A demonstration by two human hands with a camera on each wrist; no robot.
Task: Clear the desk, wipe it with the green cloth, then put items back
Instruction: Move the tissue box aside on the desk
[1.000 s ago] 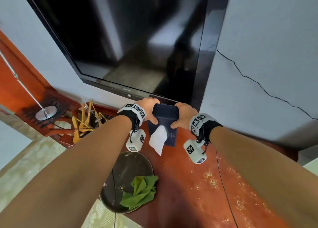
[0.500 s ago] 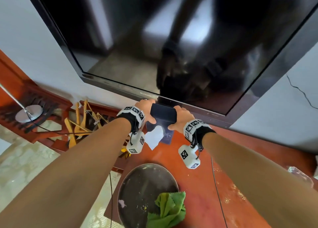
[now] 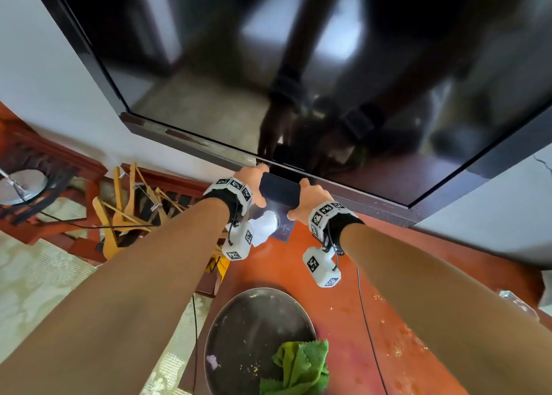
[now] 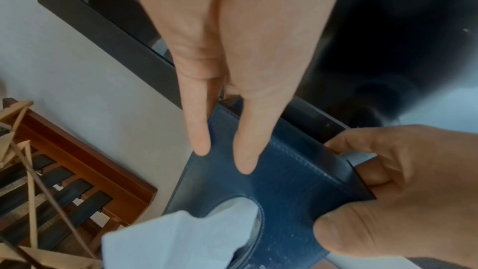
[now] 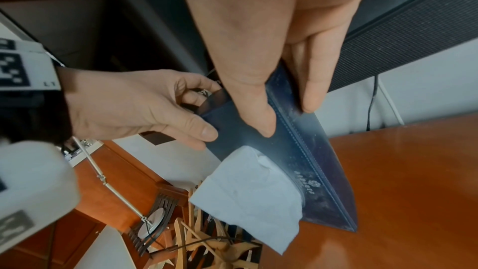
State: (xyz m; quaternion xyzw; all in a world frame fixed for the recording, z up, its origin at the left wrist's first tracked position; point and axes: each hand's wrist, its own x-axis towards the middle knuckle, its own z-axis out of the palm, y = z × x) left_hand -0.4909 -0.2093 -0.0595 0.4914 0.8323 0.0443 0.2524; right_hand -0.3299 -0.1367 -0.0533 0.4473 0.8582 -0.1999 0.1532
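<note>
My left hand (image 3: pixel 252 182) and right hand (image 3: pixel 301 203) gripping opposite ends of the dark blue leather tissue box (image 3: pixel 279 192), thumbs on top, white tissue (image 3: pixel 263 226) hanging, above the red-brown wooden desk (image 3: pixel 337 278) under the television (image 3: pixel 328 81).

Television (image 3: pixel 298 66) close above tissue box (image 3: pixel 279 193)

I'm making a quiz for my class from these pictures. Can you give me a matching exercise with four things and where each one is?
Things:
1. green cloth
2. tissue box
3. white tissue
4. wooden hangers

Places:
A. held between both hands
B. lying in the round tray
C. sticking out of the box's opening
D. off the desk's left edge, lower down

Pairs: 1-B, 2-A, 3-C, 4-D
</note>
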